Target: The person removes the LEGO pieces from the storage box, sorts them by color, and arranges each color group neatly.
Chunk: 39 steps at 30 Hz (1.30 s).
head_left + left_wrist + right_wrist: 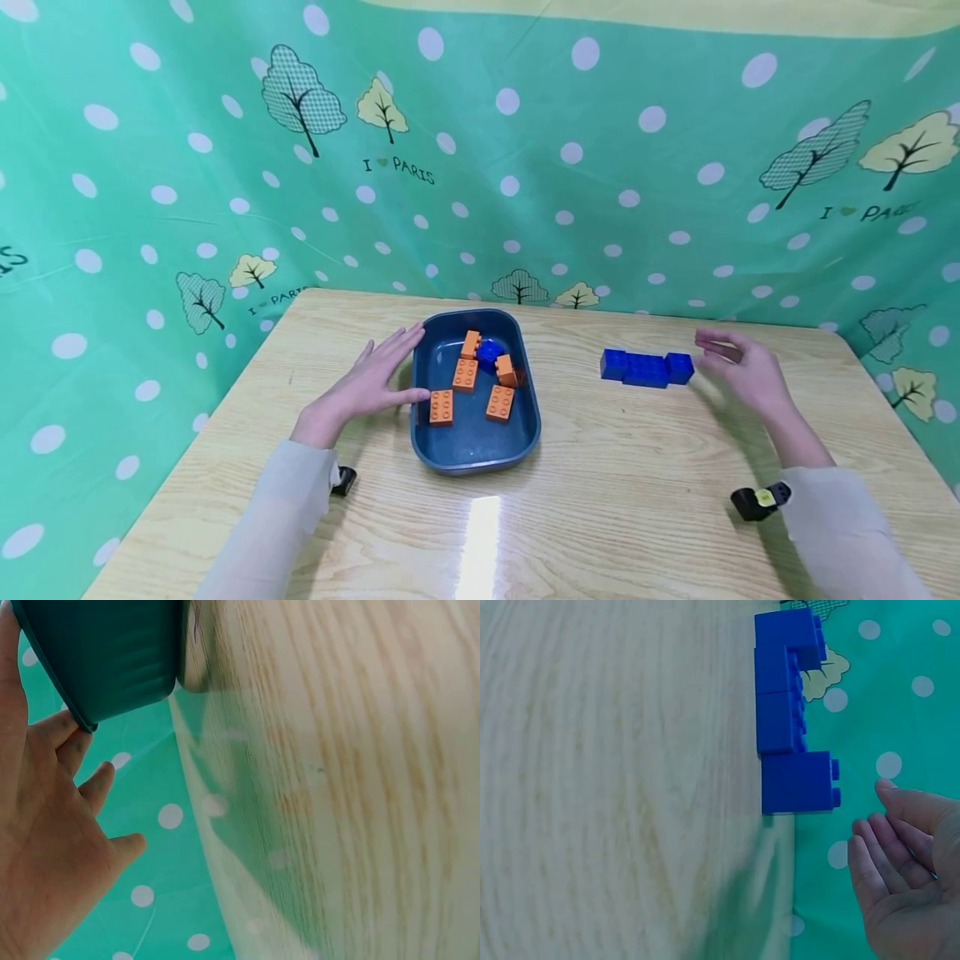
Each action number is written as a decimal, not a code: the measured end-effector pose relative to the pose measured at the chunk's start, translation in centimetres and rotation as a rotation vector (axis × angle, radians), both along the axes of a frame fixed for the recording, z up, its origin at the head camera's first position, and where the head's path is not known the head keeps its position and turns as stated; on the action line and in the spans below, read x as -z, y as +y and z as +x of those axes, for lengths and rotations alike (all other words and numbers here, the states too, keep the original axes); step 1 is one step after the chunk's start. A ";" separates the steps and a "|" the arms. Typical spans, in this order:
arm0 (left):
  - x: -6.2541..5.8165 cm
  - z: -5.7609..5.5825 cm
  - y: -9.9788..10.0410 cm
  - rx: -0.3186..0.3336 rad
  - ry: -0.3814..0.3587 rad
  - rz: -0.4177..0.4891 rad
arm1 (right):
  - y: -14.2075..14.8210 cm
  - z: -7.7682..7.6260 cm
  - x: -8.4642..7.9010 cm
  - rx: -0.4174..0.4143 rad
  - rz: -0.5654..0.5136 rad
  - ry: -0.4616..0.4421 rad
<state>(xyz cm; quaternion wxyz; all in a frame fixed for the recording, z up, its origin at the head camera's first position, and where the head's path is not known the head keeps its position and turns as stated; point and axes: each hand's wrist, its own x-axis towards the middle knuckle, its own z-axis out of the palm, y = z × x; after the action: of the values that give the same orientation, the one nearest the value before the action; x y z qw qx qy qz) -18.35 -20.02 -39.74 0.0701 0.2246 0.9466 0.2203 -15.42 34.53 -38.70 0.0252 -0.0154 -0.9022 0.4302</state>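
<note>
A dark blue plastic bin (474, 465) stands on the table. My left hand (366, 385) is at its left side, fingers spread and thumb over the rim; in the left wrist view, fingertips touch the bin's edge (94, 726). Inside lie several orange toy building bricks (465, 375) and a blue brick (490, 352). To the right, blue building bricks (645, 370) form a row with a taller brick at each end. Just right of that row, my right hand (746, 371) hovers with relaxed fingers, holding nothing. The right wrist view shows a gap between it and the nearest blue brick (799, 782).
The wooden tabletop (600, 500) reflects a bright light strip near its front. Behind and beside it hangs a green dotted cloth (480, 167) printed with trees. A small black device (757, 502) is strapped on the right wrist, another (343, 481) on the left.
</note>
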 end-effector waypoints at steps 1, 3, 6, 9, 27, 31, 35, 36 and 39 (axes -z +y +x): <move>0.0 0.0 0.0 0.000 0.000 0.001 | -0.1 -0.1 -0.1 0.000 0.001 0.005; 0.0 0.0 0.0 -0.001 0.002 -0.001 | -0.2 -0.2 -0.2 -0.003 -0.001 0.020; 0.0 0.1 -0.1 -0.003 0.000 -0.002 | -0.5 -0.3 -0.4 -0.010 -0.018 0.048; 0.0 0.1 -0.1 -0.005 -0.004 0.000 | -0.9 -0.3 -0.6 -0.014 -0.039 0.069; -0.3 0.3 0.1 0.006 0.012 0.019 | -3.7 -0.1 -1.1 -0.046 -0.095 0.135; -0.4 0.3 0.1 0.006 0.014 0.018 | -4.4 -0.1 -1.2 -0.065 -0.120 0.143; -0.3 0.2 0.0 0.006 0.014 0.015 | -5.2 0.0 -1.2 -0.090 -0.133 0.143; -0.3 0.2 0.0 0.006 0.014 0.014 | -5.4 0.0 -1.2 -0.094 -0.136 0.142; -0.4 0.3 0.0 0.006 0.011 0.017 | -6.0 0.1 -1.4 -0.110 -0.152 0.154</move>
<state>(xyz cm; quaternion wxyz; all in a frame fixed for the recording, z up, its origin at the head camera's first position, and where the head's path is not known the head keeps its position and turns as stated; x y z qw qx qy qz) -18.09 -19.98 -39.39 0.0634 0.2292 0.9445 0.2268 -15.37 28.52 -37.32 0.0695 0.0652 -0.8618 0.4982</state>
